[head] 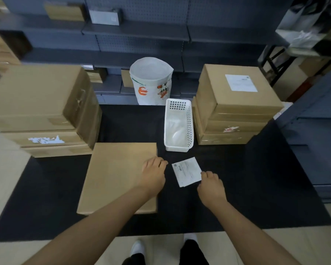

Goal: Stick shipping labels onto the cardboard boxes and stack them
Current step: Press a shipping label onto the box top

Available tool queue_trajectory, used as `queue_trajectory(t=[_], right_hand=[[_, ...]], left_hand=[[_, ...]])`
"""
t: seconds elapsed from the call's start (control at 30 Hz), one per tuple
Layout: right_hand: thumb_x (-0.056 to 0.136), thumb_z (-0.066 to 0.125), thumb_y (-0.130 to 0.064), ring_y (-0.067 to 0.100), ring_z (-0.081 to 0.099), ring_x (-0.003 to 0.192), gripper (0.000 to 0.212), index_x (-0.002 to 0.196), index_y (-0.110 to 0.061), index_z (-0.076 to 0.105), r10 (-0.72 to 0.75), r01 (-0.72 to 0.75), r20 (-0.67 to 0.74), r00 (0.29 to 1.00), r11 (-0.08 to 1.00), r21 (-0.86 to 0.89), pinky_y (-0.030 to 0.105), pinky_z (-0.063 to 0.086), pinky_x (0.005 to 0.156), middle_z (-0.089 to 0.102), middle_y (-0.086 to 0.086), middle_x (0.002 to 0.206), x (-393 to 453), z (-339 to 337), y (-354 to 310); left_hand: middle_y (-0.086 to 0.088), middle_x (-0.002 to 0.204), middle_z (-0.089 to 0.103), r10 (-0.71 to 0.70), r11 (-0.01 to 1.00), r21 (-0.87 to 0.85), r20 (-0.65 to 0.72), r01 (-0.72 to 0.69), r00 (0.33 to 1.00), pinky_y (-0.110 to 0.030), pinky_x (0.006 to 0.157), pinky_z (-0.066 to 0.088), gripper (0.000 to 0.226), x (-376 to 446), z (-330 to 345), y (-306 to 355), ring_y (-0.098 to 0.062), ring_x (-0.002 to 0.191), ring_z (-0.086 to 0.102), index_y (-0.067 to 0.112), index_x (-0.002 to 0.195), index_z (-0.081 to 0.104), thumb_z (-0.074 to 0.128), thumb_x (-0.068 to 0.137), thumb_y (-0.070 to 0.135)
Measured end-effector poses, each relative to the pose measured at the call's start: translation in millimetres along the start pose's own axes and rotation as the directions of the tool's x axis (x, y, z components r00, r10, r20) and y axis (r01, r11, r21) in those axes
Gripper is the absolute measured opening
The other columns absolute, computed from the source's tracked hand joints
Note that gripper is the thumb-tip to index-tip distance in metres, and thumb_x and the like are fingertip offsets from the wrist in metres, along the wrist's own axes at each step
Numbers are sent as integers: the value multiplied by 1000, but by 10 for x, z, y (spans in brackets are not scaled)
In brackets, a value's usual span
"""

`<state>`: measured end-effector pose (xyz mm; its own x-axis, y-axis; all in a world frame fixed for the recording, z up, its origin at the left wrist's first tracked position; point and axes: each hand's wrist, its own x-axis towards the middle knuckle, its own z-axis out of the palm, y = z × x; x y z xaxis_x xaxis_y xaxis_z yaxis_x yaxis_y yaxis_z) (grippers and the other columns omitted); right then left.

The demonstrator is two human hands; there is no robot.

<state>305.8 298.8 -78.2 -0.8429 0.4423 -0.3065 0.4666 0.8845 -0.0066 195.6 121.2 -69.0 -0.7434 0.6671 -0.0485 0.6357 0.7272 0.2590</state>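
You are standing at a black tabletop (237, 188) before grey shelves (141, 33). Your right hand (211, 185) is pinching a label (186, 171) beside the flat box (117, 175); its print is too blurred to read. Your left hand (154, 173) is resting on that box with curled fingers, grasping nothing. The right stack (235, 106) is carrying a white label on top.

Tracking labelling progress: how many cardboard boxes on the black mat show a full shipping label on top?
1: the top box of the right stack carries a label. The flat box and left stack's top box are bare; lower boxes' tops are hidden.
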Motion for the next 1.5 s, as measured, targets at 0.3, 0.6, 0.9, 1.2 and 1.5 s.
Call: queue_trajectory(t=[0.3,0.6,0.9,1.2,1.5], right_hand=[[97,43,-22,25,41,125,48,142,-11,34,-170,171,112,979,985,0,34,36,104,41,10,141,453,31,878],[96,45,-21,25,42,124,41,136,-11,44,-302,284,163,939,951,124,35,37,104,45,9,138,568,264,945],[96,47,-20,21,43,123,40,135,-13,48,-299,268,132,945,941,206,33,38,104,45,5,138,626,333,1013],[98,47,-22,20,63,90,22,106,-12,65,-40,-197,361,932,780,594,35,53,82,66,6,104,751,67,934],[98,53,-26,23,66,87,22,99,-5,61,60,-590,588,807,35,807,28,56,70,68,14,102,792,-638,605]], left_hand=[[-2,140,43,-75,993,105,150,59,986,-31,110,24,45,479,482,781,-19,131,36,17,138,40,47,94,25],[-7,134,49,-133,978,194,301,77,944,-36,98,39,44,649,1005,1029,-25,118,50,17,131,45,54,91,32],[-5,110,62,24,959,258,336,-116,942,-35,86,41,21,594,1032,996,-25,98,60,14,107,61,49,92,23],[-3,90,61,-37,989,147,152,14,988,-29,60,34,10,608,585,1031,-22,74,58,15,91,55,45,94,16],[2,82,65,277,960,93,-198,-263,940,-24,51,47,14,425,-74,963,-14,64,60,16,84,64,75,76,15]])
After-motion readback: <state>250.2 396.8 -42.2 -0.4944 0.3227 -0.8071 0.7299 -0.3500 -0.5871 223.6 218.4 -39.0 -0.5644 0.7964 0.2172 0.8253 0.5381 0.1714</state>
